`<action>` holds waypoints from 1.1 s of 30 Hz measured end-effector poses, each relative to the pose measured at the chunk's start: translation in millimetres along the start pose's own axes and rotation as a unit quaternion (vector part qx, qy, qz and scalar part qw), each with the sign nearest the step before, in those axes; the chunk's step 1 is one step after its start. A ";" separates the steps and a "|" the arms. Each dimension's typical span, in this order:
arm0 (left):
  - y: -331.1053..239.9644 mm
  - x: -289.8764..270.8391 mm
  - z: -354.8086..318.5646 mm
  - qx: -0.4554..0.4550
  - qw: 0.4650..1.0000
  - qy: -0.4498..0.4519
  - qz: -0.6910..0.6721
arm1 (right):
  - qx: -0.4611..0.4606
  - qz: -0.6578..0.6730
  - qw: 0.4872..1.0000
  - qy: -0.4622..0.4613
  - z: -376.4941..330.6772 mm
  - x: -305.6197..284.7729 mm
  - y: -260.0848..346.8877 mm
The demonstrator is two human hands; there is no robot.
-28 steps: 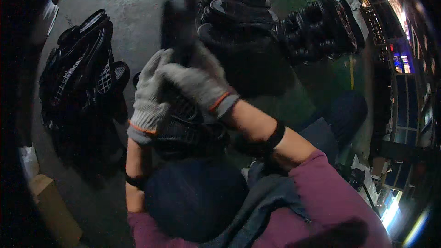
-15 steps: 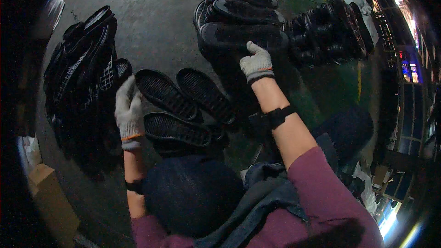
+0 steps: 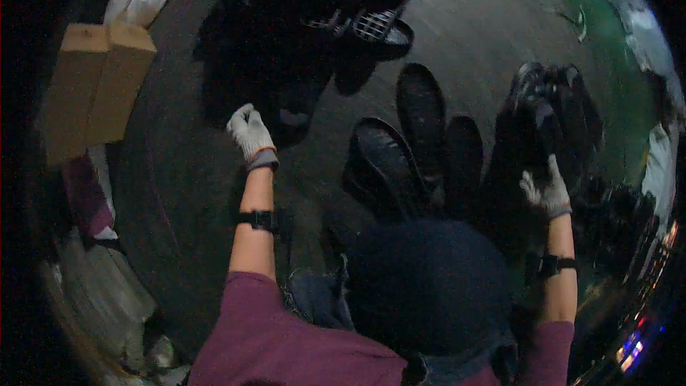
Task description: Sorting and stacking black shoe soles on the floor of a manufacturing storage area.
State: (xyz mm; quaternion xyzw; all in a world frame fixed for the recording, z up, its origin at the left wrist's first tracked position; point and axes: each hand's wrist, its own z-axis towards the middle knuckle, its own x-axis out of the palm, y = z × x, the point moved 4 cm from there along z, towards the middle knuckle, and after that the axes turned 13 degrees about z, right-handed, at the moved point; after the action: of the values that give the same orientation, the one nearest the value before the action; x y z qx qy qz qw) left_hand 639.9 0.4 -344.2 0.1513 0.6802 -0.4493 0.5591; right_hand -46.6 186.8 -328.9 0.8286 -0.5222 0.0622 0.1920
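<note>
My left hand (image 3: 250, 132), in a pale knit glove, is at the near edge of a dark heap of black shoe soles (image 3: 374, 26). Its fingers are curled together; what they hold, if anything, is lost in the dark. My right hand (image 3: 547, 191), gloved too, has thumb and fingers apart at the near end of a stack of black soles (image 3: 549, 118). Whether it touches them is unclear. Between my hands, several ribbed black soles (image 3: 420, 118) lie fanned out in front of my knee (image 3: 429, 279).
A cardboard box (image 3: 96, 89) with white plastic (image 3: 139, 0) behind it stands at the left. Below it are a purple and white bag (image 3: 89, 196) and a grey sack (image 3: 107, 293). More black shiny items (image 3: 622, 218) lie at the right, near a pale sheet (image 3: 656, 161).
My view has turned to the left. The left hand has moved from beside the middle soles to the dark heap, and its fingers have curled. My right hand has opened near its stack.
</note>
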 end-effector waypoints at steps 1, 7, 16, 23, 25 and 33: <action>-3.0 5.3 15.8 -0.014 0.999 -0.008 0.034 | 0.026 -0.063 0.997 -0.020 -4.4 -1.3 5.9; -18.5 59.3 104.2 0.002 0.962 -0.061 0.266 | -0.242 -0.808 0.482 0.239 -16.1 -10.5 8.5; 47.3 63.9 139.7 -0.005 0.942 0.137 0.306 | -0.322 -0.676 0.651 -0.125 13.6 116.8 -138.7; 98.8 13.3 4.7 -0.227 0.799 0.305 -0.467 | -0.461 -0.695 0.537 -0.129 32.4 145.8 -185.0; 53.7 -2.5 -41.9 -0.187 0.547 0.449 -0.681 | -0.468 -0.700 0.524 -0.127 38.0 165.0 -170.2; -37.9 5.4 -81.2 -0.118 0.653 0.431 -0.611 | -0.298 -0.815 0.451 -0.208 55.0 259.7 -152.0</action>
State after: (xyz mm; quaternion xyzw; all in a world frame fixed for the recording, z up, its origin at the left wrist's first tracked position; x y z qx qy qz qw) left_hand 560.5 41.3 -334.6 -0.1892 0.8308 -0.4896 -0.1852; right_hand 199.4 5.1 -339.0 0.7552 0.3816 -0.4562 0.2755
